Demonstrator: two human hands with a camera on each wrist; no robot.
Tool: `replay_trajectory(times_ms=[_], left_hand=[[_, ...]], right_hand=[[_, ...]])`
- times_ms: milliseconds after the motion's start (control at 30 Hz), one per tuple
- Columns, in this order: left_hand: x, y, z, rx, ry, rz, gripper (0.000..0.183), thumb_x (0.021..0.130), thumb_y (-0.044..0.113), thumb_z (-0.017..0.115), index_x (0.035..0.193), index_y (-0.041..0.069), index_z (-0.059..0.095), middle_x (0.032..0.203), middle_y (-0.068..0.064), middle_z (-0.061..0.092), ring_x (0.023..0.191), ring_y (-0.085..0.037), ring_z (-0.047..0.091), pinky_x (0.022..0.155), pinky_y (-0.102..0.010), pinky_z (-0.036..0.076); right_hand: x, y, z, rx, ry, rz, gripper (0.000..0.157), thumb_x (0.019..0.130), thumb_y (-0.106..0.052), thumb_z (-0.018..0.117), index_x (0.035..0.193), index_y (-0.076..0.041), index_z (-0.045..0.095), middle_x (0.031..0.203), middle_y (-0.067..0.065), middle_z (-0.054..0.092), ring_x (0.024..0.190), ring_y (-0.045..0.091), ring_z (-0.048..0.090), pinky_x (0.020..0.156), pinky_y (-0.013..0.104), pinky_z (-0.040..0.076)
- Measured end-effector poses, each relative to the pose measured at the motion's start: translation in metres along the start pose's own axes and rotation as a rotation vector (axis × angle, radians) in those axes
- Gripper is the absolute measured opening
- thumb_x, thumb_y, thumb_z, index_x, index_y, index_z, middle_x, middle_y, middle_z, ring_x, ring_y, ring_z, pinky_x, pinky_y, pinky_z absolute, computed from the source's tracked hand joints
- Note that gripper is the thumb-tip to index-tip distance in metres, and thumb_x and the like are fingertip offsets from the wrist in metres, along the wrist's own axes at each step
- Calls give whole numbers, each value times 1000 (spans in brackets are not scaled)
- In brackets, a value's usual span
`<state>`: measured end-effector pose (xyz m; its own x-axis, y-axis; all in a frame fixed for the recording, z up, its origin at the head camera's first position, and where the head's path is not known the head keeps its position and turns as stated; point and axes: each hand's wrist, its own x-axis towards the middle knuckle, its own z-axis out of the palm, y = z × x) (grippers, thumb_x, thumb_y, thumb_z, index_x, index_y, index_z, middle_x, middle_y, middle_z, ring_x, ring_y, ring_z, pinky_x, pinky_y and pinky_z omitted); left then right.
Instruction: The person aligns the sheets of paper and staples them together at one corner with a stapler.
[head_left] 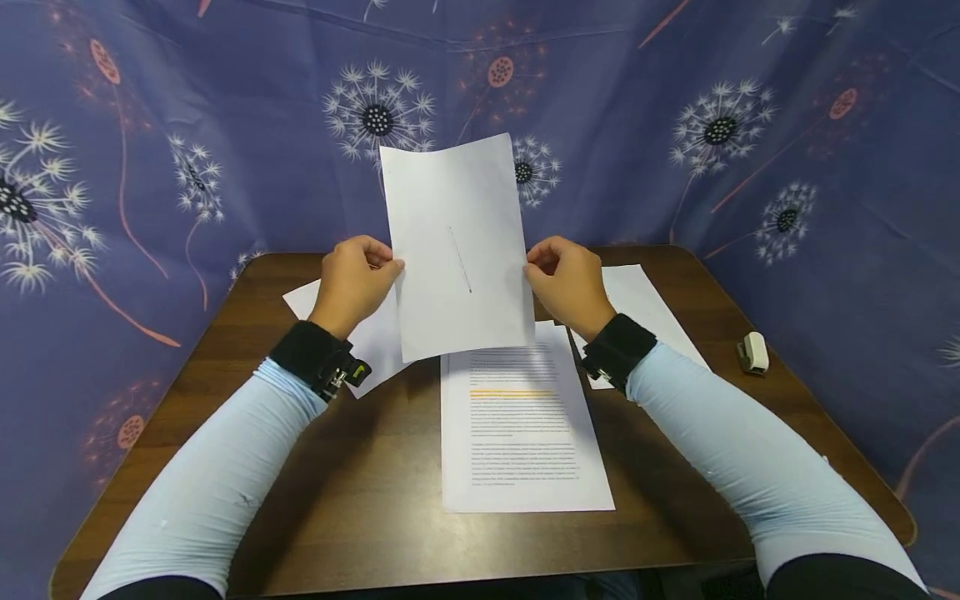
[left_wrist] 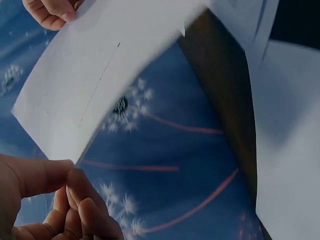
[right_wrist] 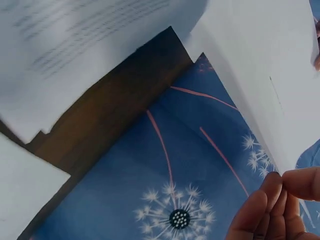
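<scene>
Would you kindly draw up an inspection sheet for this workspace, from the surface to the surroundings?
Surface: brown wooden table, rounded corners.
Job's things: raised sheet bearing a thin dark line.
Clutter: printed page with orange marking; left paper; right paper; small stapler-like thing near the table's right edge.
Hands: left hand pinches the sheet's left edge; right hand pinches its right edge.
Cables: nothing seen.
Surroundings: blue cloth with dandelion pattern.
</scene>
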<state>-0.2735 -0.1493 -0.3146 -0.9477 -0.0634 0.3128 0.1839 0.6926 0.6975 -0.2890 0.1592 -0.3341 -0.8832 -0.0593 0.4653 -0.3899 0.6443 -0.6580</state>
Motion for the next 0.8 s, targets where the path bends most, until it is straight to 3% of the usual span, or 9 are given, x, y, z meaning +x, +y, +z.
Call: replay_trajectory(times_ms=[200, 400, 567, 800], left_hand=[[-13, 7, 13, -25, -121, 13, 22, 95, 28, 73, 105, 8, 72, 98, -9, 71, 89, -25, 67, 73, -39, 53], [-26, 9, 24, -36, -231, 3, 21, 94, 30, 76, 101, 11, 71, 89, -5, 74, 79, -21, 69, 64, -34, 53], [-40, 6, 29, -18, -298, 14, 20, 92, 31, 79, 98, 14, 74, 85, -1, 75, 77, -17, 72, 63, -34, 51], [-59, -3, 42, -49, -379, 46, 17, 90, 29, 80, 91, 14, 75, 79, -7, 77, 70, -17, 70, 62, -33, 51]], right_hand=[[-22, 12, -24, -46, -21, 29, 9, 90, -20, 72, 97, -14, 72, 87, 3, 71, 79, 21, 63, 72, 36, 49], [-50, 24, -43, -83, -68, 70, 6, 89, -20, 72, 94, -16, 74, 85, 2, 73, 78, 19, 63, 72, 37, 47], [-72, 35, -53, -101, -140, 85, 4, 92, -21, 73, 95, -19, 74, 84, -1, 73, 77, 19, 63, 69, 36, 47], [-99, 43, -58, -103, -222, 121, 5, 92, -18, 73, 96, -17, 74, 85, 0, 72, 78, 19, 62, 67, 32, 49]])
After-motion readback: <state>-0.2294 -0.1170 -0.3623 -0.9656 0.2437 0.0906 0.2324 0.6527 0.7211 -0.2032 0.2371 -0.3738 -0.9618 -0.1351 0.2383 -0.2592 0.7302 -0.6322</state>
